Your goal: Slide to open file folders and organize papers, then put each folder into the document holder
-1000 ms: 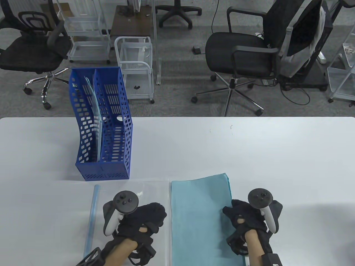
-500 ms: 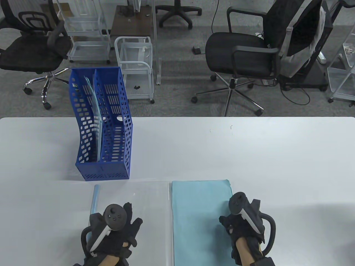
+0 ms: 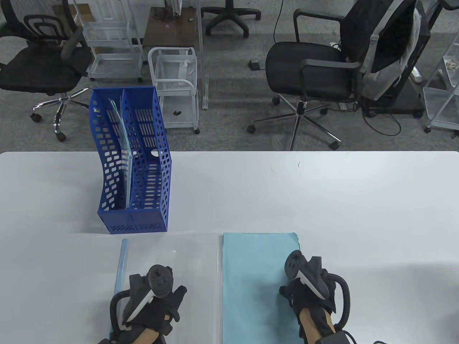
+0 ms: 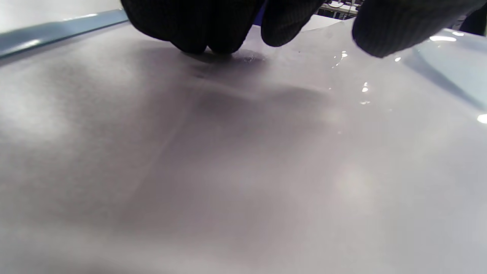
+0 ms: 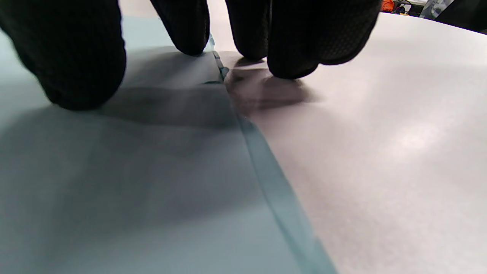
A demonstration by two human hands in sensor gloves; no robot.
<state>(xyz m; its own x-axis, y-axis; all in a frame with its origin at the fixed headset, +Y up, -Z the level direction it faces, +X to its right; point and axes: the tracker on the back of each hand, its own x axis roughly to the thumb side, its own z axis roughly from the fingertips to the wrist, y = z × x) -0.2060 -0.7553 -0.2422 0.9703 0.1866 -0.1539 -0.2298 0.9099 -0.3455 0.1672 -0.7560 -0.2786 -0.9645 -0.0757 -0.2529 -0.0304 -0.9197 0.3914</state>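
A clear file folder (image 3: 186, 272) lies open near the table's front edge, with its blue slide bar (image 3: 121, 265) along the left side. My left hand (image 3: 166, 304) rests on the clear cover; in the left wrist view its fingertips (image 4: 205, 34) press the glossy sheet (image 4: 243, 152), and the slide bar (image 4: 57, 32) shows at the upper left. A stack of teal papers (image 3: 254, 286) lies on the folder's right half. My right hand (image 3: 299, 292) sits at the stack's right edge, thumb (image 5: 76, 64) over the paper (image 5: 125, 190) and fingertips (image 5: 293, 49) on the table beside it.
A blue two-slot document holder (image 3: 143, 179) stands at the back left of the white table (image 3: 322, 200), with one clear folder (image 3: 120, 143) upright in its left slot. Office chairs and white carts stand on the floor beyond the far edge.
Both hands have drawn back toward the near edge and turned over onto the folder and papers. The teal stack, slightly skewed before, now lies square.
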